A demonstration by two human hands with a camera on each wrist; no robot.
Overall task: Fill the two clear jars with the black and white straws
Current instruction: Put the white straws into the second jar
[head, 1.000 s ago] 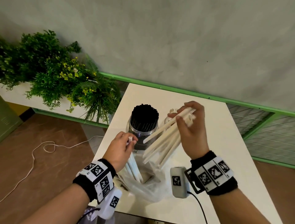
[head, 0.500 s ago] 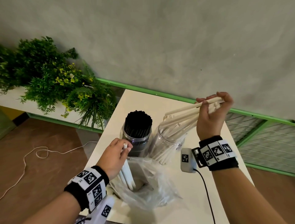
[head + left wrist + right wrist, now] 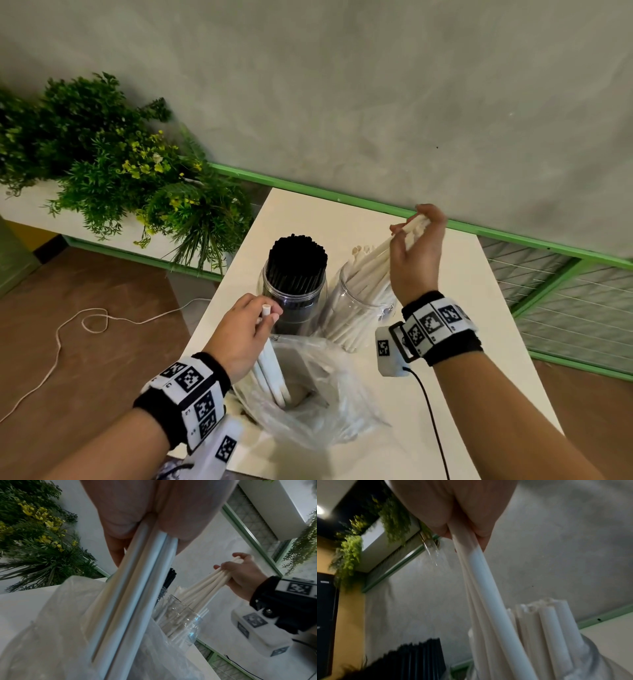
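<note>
Two clear jars side by side on a white desk (image 3: 479,308). Left jar (image 3: 293,305) packed full of upright black straws (image 3: 298,255). Right jar (image 3: 356,308) partly filled with white straws (image 3: 359,291) leaning at a slant.

Right hand (image 3: 416,257) raised above and just right of the right jar, fingers curled round the top ends of a bundle of white straws (image 3: 383,250); bundle slanting down and to the left from the hand, lower ends inside the right jar's mouth. In the right wrist view, bundle (image 3: 481,581) pinched between thumb and fingers, with more white straws standing below it.

Left hand (image 3: 245,334) low and nearer the viewer, in front of the left jar, pinching the top ends of a few white straws (image 3: 272,370) between thumb and fingers. These straws pointing down from the hand into a crumpled clear plastic bag (image 3: 318,394) on the desk, just in front of both jars.

Black bands with square printed markers on both wrists. Beyond the left hand, a green plant (image 3: 113,171) with small yellow flowers in a white planter. White cord (image 3: 85,318) looped on the brown floor. Grey wall behind the desk, edged by a green rail (image 3: 308,192).
</note>
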